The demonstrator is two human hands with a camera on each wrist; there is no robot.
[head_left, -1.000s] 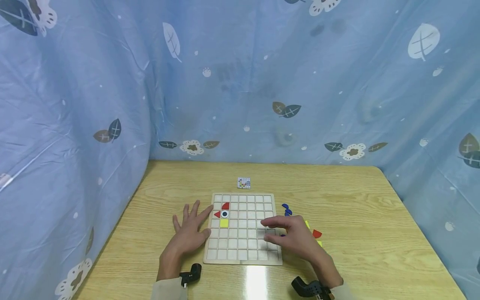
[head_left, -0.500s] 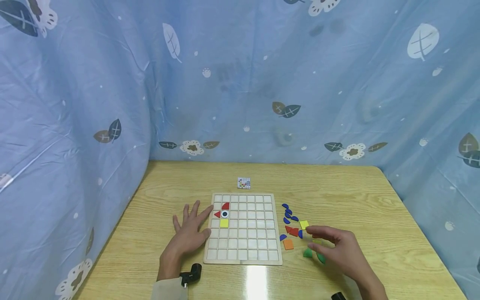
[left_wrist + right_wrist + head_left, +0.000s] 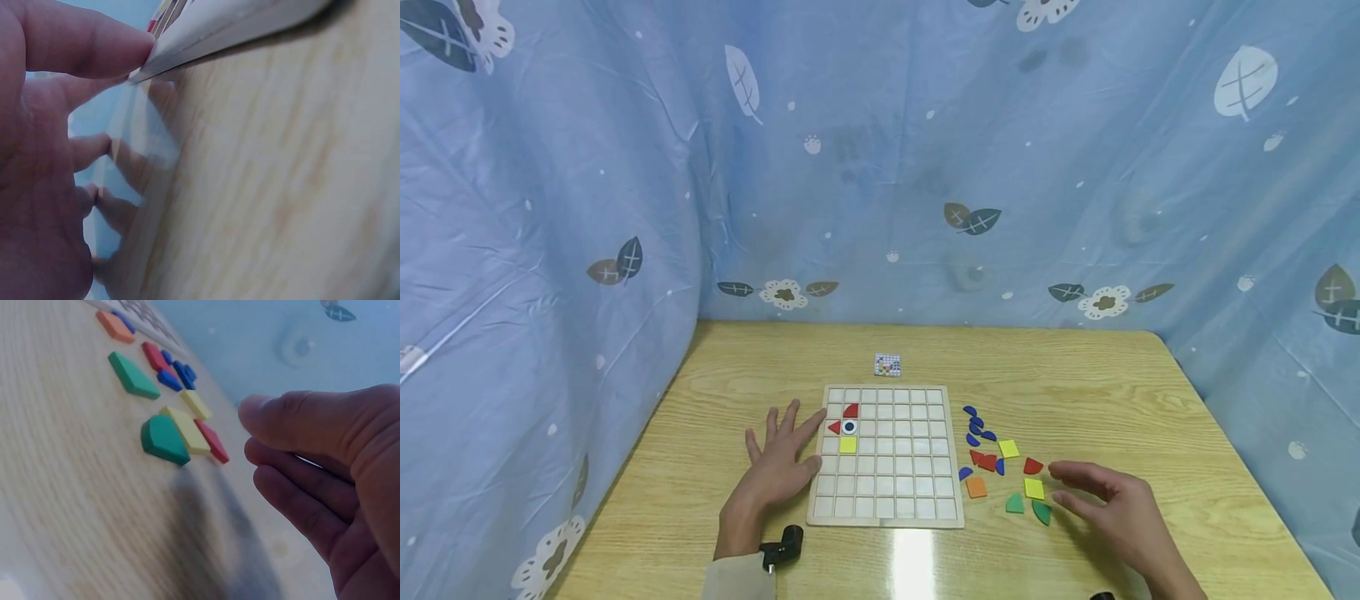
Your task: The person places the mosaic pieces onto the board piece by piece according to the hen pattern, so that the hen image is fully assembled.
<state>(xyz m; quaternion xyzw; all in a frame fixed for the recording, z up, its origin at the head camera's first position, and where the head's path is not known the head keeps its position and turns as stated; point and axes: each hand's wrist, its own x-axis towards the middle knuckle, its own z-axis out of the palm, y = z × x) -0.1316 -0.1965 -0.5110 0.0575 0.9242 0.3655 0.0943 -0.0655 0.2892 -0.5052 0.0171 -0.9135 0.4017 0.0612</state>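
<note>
My left hand (image 3: 778, 475) lies with fingers spread, thumb and index fingertip at the left edge of the wooden grid board (image 3: 898, 467). On the board sit a red quarter-circle piece (image 3: 851, 411), a red triangle (image 3: 835, 427), a white tile with a dark ring (image 3: 849, 427) and a yellow square (image 3: 847, 445). Holding nothing, my right hand (image 3: 1112, 504) hovers right of the loose pieces, thumb and fingers apart. Nearest its fingertips are a red quarter-circle (image 3: 1033, 466), another yellow square (image 3: 1033, 489) and a green quarter-circle (image 3: 164, 439).
Several blue half-circles (image 3: 988, 436), red pieces (image 3: 987, 462), an orange square (image 3: 976, 487) and a second green piece (image 3: 1015, 503) lie between board and right hand. Behind the board is a small pattern card (image 3: 887, 365). A blue curtain (image 3: 880, 167) surrounds the table (image 3: 760, 350).
My right hand has moved from over the board's right side out to the right, past the loose pieces, uncovering them. The left hand stays put at the board's edge.
</note>
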